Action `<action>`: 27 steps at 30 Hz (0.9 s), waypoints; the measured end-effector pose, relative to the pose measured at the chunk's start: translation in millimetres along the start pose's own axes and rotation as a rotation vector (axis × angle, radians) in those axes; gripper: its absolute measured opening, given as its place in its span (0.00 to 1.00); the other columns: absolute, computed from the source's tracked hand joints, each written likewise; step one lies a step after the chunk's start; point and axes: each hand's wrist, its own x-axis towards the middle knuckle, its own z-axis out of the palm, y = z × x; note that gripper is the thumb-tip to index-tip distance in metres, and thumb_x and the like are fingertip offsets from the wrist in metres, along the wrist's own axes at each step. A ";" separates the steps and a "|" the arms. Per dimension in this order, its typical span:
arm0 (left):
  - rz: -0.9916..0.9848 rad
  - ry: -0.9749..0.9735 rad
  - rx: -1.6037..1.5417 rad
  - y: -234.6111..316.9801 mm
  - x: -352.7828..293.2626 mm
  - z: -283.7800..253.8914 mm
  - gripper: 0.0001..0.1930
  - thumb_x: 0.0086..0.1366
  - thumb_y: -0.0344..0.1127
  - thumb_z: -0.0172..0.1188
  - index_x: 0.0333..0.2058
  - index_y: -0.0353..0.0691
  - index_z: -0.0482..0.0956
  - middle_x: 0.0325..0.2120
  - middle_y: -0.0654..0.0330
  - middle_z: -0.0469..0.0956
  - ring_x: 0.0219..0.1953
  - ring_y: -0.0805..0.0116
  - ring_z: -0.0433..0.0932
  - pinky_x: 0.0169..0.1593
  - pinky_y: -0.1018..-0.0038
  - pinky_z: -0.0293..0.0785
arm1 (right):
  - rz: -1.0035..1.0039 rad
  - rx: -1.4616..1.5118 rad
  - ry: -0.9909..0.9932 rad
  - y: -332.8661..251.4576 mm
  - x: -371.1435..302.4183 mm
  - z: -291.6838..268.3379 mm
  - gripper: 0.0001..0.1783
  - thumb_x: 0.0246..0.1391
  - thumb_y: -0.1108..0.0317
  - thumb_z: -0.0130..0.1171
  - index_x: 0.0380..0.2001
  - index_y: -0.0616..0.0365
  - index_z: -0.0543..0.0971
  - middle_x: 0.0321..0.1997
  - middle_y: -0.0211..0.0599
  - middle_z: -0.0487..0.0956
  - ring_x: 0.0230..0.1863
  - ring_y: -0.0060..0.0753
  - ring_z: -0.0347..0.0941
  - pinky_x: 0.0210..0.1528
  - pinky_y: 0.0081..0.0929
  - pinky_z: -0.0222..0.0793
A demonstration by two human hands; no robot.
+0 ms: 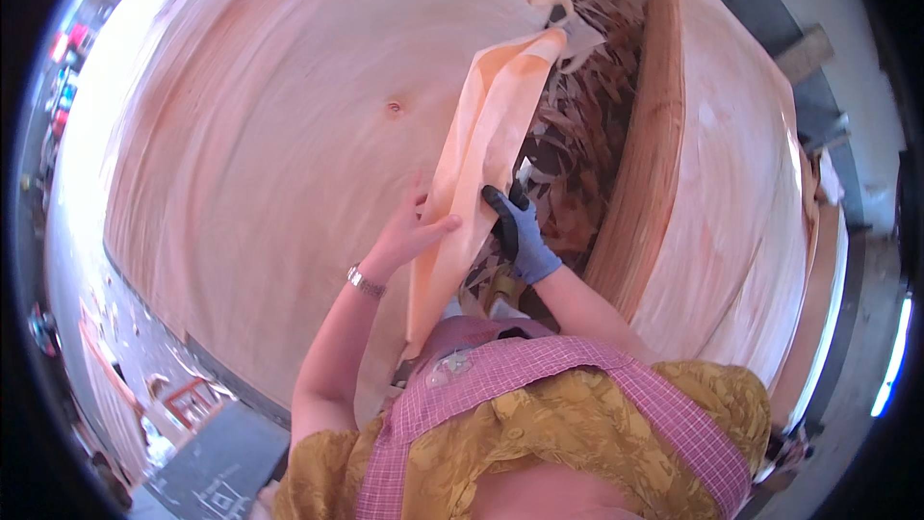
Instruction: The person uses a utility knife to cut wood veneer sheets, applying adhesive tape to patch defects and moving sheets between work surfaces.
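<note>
A long pale-orange strip of wood veneer [484,147] lies lengthwise in front of me, buckled into folds, along the right edge of a broad stack of veneer sheets [260,154]. My left hand [416,231], bare and with a metal-banded watch at its wrist, is at the strip's left edge. Its thumb lies across the strip and its other fingers are spread. My right hand [523,231], in a blue glove with black fingers, grips the strip's right edge, thumb on top; the fingertips underneath are hidden. The strip's near end reaches my apron [481,376].
Loose veneer scraps [582,125] fill the gap to the right of the broad stack. Beyond it stands another thick stack of veneer [717,164] with a layered edge. A dark board with chalk marks [221,467] is at the lower left.
</note>
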 end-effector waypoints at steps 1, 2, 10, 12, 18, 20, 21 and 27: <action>-0.086 0.027 -0.039 -6.0 -8.9 -6.7 0.50 0.60 0.41 0.68 0.70 0.35 0.42 0.61 0.43 0.62 0.56 0.63 0.73 0.57 0.68 0.72 | 0.026 -0.057 0.068 4.4 -1.0 -9.5 0.21 0.54 0.67 0.68 0.50 0.56 0.77 0.42 0.27 0.79 0.38 0.21 0.76 0.38 0.21 0.74; -0.084 0.036 -0.056 -19.0 -12.4 -13.9 0.45 0.62 0.38 0.67 0.69 0.36 0.46 0.59 0.45 0.64 0.53 0.66 0.74 0.55 0.70 0.73 | 0.055 -0.113 0.137 11.2 1.2 -31.7 0.19 0.53 0.66 0.68 0.48 0.56 0.77 0.40 0.26 0.79 0.35 0.20 0.75 0.34 0.20 0.73; -0.100 -0.037 0.154 -52.0 26.2 -14.1 0.28 0.62 0.34 0.64 0.60 0.39 0.67 0.50 0.50 0.76 0.47 0.64 0.79 0.50 0.71 0.76 | 0.014 -0.553 0.698 78.0 5.4 -294.0 0.11 0.48 0.69 0.69 0.36 0.59 0.82 0.26 0.29 0.80 0.22 0.24 0.74 0.23 0.27 0.70; 0.061 -0.033 0.262 -74.9 61.5 -23.1 0.25 0.64 0.33 0.63 0.59 0.37 0.68 0.47 0.55 0.77 0.44 0.72 0.77 0.48 0.75 0.75 | 0.026 -0.921 0.783 77.7 21.0 -332.4 0.12 0.46 0.65 0.68 0.33 0.60 0.82 0.25 0.34 0.81 0.20 0.28 0.74 0.24 0.32 0.72; 0.490 0.169 0.873 -26.0 185.7 11.0 0.22 0.63 0.34 0.61 0.56 0.39 0.71 0.55 0.49 0.71 0.57 0.54 0.70 0.58 0.62 0.69 | 0.118 -1.408 1.052 84.9 100.4 -420.1 0.27 0.47 0.53 0.59 0.44 0.63 0.77 0.49 0.61 0.78 0.52 0.60 0.75 0.55 0.48 0.70; 0.622 0.230 0.997 -22.4 230.0 13.2 0.27 0.65 0.39 0.59 0.61 0.42 0.66 0.61 0.47 0.65 0.63 0.49 0.62 0.65 0.57 0.58 | 0.291 -1.399 0.935 70.1 127.8 -429.0 0.25 0.48 0.54 0.57 0.45 0.60 0.76 0.49 0.56 0.79 0.53 0.57 0.75 0.57 0.45 0.69; 0.625 0.260 1.077 -21.6 249.9 13.1 0.28 0.66 0.41 0.58 0.63 0.43 0.64 0.63 0.48 0.62 0.65 0.50 0.60 0.67 0.56 0.55 | 0.294 -1.405 0.952 67.5 135.4 -436.9 0.24 0.48 0.54 0.57 0.45 0.59 0.76 0.49 0.56 0.79 0.52 0.58 0.75 0.56 0.46 0.69; 0.449 0.343 1.409 -29.2 314.9 18.2 0.31 0.70 0.49 0.48 0.68 0.47 0.58 0.69 0.52 0.54 0.71 0.53 0.51 0.70 0.54 0.44 | 0.338 -1.467 0.931 54.0 187.7 -516.8 0.16 0.53 0.59 0.56 0.42 0.58 0.75 0.48 0.57 0.79 0.52 0.59 0.75 0.54 0.48 0.70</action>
